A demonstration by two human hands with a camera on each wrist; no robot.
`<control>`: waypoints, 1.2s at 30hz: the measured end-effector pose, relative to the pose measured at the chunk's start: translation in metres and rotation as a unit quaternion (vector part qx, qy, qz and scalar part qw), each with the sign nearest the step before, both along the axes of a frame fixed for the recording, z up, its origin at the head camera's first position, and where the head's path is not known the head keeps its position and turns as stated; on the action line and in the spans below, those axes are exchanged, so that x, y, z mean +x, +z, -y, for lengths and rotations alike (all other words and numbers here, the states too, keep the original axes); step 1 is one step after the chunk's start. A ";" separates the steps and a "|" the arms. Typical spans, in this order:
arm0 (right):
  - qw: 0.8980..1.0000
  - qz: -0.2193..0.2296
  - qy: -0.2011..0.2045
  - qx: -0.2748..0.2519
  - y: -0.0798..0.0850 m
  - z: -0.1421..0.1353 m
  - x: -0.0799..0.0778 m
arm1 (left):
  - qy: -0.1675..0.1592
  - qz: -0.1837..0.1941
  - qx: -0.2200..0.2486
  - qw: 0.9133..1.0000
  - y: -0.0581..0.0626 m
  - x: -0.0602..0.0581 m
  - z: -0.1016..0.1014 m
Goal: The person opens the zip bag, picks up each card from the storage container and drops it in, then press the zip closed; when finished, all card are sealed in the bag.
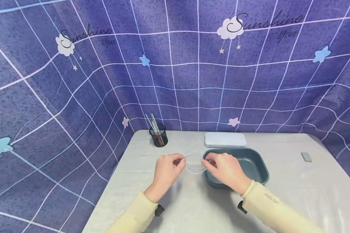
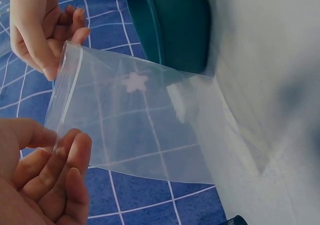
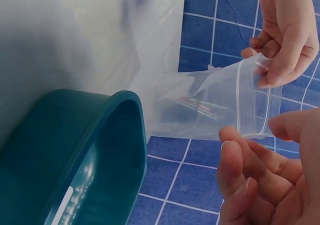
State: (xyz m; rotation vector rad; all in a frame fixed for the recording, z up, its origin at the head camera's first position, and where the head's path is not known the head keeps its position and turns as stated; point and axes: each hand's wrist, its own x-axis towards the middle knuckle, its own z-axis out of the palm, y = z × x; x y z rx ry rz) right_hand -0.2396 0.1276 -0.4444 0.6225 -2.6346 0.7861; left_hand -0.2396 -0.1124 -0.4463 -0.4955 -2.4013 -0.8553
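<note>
A clear zip-lock bag (image 1: 194, 166) is stretched between both hands, above the pale tabletop. At one end of its zip strip, my left hand (image 1: 168, 170) pinches the top edge between thumb and fingers. My right hand (image 1: 227, 170) holds the opposite end of that edge with its thumb and fingertips, over the near left part of a teal basin (image 1: 261, 165). In the left wrist view the bag (image 2: 130, 110) hangs flat and see-through, with the zip strip running between the two hands. Nothing shows inside it.
Behind the basin lies a white flat case (image 1: 225, 139). A black mesh pen cup (image 1: 159, 139) with several pencils stands at the back left. A small grey block (image 1: 306, 157) lies far right. Blue patterned curtain (image 1: 192, 74) surrounds the table's back and sides.
</note>
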 end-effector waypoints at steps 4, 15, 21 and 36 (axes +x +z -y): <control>1.000 0.001 -0.002 -0.002 0.000 -0.004 -0.001 | 0.000 -0.005 0.001 1.000 0.001 0.000 0.000; 0.999 -0.013 -0.018 0.037 0.010 -0.043 -0.023 | 0.011 -0.006 -0.007 1.000 0.000 -0.003 0.000; 0.996 0.021 0.015 0.091 0.007 -0.067 -0.047 | 0.010 0.000 -0.002 1.000 0.001 -0.002 0.001; 0.960 0.099 0.152 0.215 -0.031 -0.086 -0.088 | 0.009 0.000 0.001 1.000 0.001 -0.002 0.000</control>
